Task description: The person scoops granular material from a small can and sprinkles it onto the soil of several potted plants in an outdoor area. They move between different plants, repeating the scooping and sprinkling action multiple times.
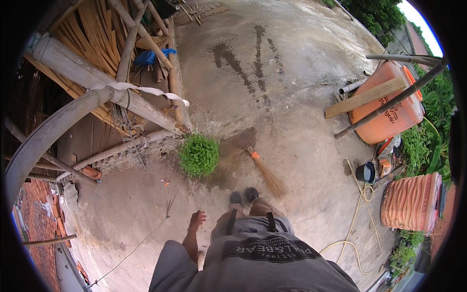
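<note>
The left hand (196, 221) hung low beside the person's body, half open, with the fingers loosely bent and nothing visible in it. The right hand was out of sight, so how far open it was, and what it held, I cannot tell.

The broom (268, 175) lay on the concrete floor (311, 194), at about 2 o'clock from the left hand and apart from it. Its orange-bound end pointed toward 11 o'clock and its bristles spread toward 5 o'clock, ending near the right shoe (251, 193). The bush (198, 155), green and rounded, stood at 12 o'clock from the left hand. A dry sprig (169, 209) lay at 10 o'clock, nearer to the hand than the broom was.

Seen from the broom, dark wet streaks (260, 58) marked the floor at 12 o'clock. An orange tank (399, 119) stood at 2 o'clock, with a plank (366, 97) crossing in front of it. A dark bucket (366, 173) sat at 3 o'clock, and a pale hose (357, 247) looped over the floor around 4 o'clock. The bamboo frame (146, 111) rose at 10 o'clock, with a blue bag (148, 58) among its poles.
</note>
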A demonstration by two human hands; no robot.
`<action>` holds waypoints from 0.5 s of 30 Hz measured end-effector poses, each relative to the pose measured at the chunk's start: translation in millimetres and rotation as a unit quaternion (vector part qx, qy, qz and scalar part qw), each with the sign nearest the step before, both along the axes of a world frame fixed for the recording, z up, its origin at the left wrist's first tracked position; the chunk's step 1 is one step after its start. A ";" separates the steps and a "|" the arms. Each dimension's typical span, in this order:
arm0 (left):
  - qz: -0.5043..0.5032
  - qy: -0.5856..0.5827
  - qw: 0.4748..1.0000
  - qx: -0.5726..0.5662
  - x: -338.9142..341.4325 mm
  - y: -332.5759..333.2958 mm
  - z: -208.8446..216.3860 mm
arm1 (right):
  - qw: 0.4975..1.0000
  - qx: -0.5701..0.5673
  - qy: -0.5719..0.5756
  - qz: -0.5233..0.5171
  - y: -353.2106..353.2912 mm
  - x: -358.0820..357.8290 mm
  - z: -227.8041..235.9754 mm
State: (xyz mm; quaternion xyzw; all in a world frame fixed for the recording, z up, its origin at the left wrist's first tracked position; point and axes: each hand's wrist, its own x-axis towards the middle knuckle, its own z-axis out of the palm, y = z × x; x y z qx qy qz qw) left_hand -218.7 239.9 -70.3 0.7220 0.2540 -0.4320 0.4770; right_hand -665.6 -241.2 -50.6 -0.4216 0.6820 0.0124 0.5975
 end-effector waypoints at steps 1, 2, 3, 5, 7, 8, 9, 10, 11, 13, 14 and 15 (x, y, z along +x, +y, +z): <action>-0.024 -0.029 0.999 0.021 16.7 -1.9 -7.3 | 0.996 -0.021 0.079 0.031 -1.8 4.9 5.0; -0.047 -0.067 0.996 0.030 35.1 -10.2 -3.1 | 0.985 -0.043 0.159 0.053 -1.6 8.7 8.5; -0.036 -0.100 0.994 0.030 53.0 -12.7 -0.6 | 0.964 -0.068 0.242 0.085 -0.3 24.7 14.3; -0.024 -0.155 0.988 0.005 82.8 -32.4 15.3 | 0.916 -0.128 0.359 0.122 -7.7 83.9 43.8; 0.018 -0.199 0.979 -0.049 83.4 -41.7 23.8 | 0.886 -0.209 0.384 0.154 -41.4 162.9 83.8; 0.031 -0.215 0.973 -0.072 79.4 -52.3 30.4 | 0.885 -0.250 0.357 0.163 -63.8 205.0 99.9; 0.028 -0.216 0.974 -0.068 72.6 -56.5 34.4 | 0.893 -0.298 0.293 0.166 -88.5 238.1 109.1; 0.020 -0.215 0.974 -0.062 58.7 -58.5 35.1 | 0.889 -0.336 0.272 0.150 -107.2 266.7 115.9; 0.000 -0.215 0.976 -0.045 35.1 -56.9 31.8 | 0.913 -0.319 0.203 0.152 -129.9 285.8 124.6; -0.041 -0.222 0.974 -0.011 3.3 -54.2 23.3 | 0.932 -0.317 0.142 0.106 -175.4 297.9 110.8; -0.007 -0.216 0.976 0.003 -19.0 -53.6 19.4 | 0.940 -0.320 0.058 0.106 -197.8 293.6 98.9; 0.023 -0.207 0.978 0.014 -47.0 -57.2 14.3 | 0.951 -0.286 0.003 0.119 -215.1 281.5 89.1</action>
